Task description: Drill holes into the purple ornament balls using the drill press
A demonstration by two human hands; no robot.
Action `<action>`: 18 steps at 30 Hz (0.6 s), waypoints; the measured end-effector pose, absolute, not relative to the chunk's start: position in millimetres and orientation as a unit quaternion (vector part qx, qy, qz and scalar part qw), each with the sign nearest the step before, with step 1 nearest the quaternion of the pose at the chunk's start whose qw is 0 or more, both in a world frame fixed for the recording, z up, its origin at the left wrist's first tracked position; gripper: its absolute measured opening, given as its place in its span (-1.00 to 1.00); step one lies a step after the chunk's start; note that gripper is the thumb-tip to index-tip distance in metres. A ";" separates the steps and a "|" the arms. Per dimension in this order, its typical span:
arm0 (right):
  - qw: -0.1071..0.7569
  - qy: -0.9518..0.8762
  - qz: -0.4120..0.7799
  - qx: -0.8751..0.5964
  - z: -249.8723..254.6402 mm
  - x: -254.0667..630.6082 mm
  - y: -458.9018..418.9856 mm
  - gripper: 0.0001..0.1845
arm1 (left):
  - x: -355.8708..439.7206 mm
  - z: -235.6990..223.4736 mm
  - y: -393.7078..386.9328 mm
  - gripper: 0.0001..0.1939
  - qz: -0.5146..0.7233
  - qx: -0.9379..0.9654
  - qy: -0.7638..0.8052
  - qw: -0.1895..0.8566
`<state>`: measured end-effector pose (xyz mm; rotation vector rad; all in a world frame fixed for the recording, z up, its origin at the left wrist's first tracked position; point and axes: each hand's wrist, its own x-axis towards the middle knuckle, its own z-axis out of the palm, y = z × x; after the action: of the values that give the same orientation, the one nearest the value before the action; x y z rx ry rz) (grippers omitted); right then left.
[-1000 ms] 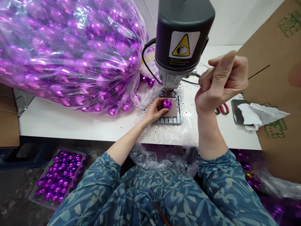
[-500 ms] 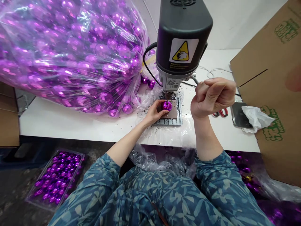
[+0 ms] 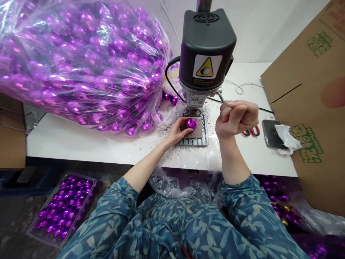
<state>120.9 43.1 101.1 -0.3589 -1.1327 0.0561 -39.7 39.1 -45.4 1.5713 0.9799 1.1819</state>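
A shiny purple bauble (image 3: 191, 124) sits on a brown square board (image 3: 198, 132) on the slotted metal base (image 3: 204, 140) of a small drill press (image 3: 207, 43). My left hand (image 3: 178, 132) pinches the bauble from its left side, thumb in front and fingers behind. Right above it is the drill chuck (image 3: 193, 111), its thin bit pointing down at the bauble's top; whether it has entered, I cannot tell. To the right, my right hand (image 3: 236, 119) is closed in a fist on the press's feed lever (image 3: 221, 96), whose end is hidden in the fingers.
A huge clear bag of purple baubles (image 3: 88, 72) fills the left of the white table (image 3: 107, 145). Dark shavings lie around the base. At right are red-handled scissors (image 3: 254, 131), a phone (image 3: 272, 133), a crumpled tissue (image 3: 288, 138) and a cardboard box (image 3: 304, 93). A bauble-filled tray (image 3: 64, 205) is below left.
My right hand has moved a little down and left with the lever, and the drill head looks lower. The left hand keeps its hold on the bauble. The view has shifted slightly.
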 end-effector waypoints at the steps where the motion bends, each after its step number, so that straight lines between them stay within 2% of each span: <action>1: 0.830 -0.526 0.033 -0.181 111.6 118.3 43.5 -0.61 | -39.3 -45.1 39.4 -0.35 0.479 0.636 0.400 0.454; 3: 0.833 -0.502 0.062 -0.225 138.4 112.8 47.2 -0.53 | -38.0 -43.7 39.2 -0.38 0.481 0.629 0.410 0.452; 6: 0.816 -0.488 0.137 -0.279 177.5 107.6 56.7 -0.31 | -37.3 -35.7 30.6 -0.43 0.490 0.619 0.446 0.421; 9: 0.792 -0.494 0.189 -0.307 196.8 107.3 63.1 -0.28 | -44.4 -15.9 1.7 -0.50 0.481 0.634 0.482 0.368; 12: 0.787 -0.495 0.185 -0.318 197.5 108.5 64.2 -0.33 | -61.2 12.6 -44.0 -0.57 0.345 0.749 0.408 0.392; 15: 0.799 -0.493 0.152 -0.309 193.1 108.6 64.3 -0.36 | -80.5 36.5 -78.0 -0.51 0.149 0.838 0.288 0.439; 16: 0.803 -0.494 0.145 -0.301 192.0 108.5 64.6 -0.38 | -86.4 41.1 -80.4 -0.49 0.117 0.843 0.271 0.450; 18: 0.807 -0.496 0.143 -0.286 190.8 108.7 65.6 -0.41 | -96.8 43.7 -66.5 -0.54 0.136 0.829 0.294 0.456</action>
<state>108.7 65.6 190.8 -0.6123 -1.0604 0.3065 -96.8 -66.5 43.7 2.0438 0.7256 0.3353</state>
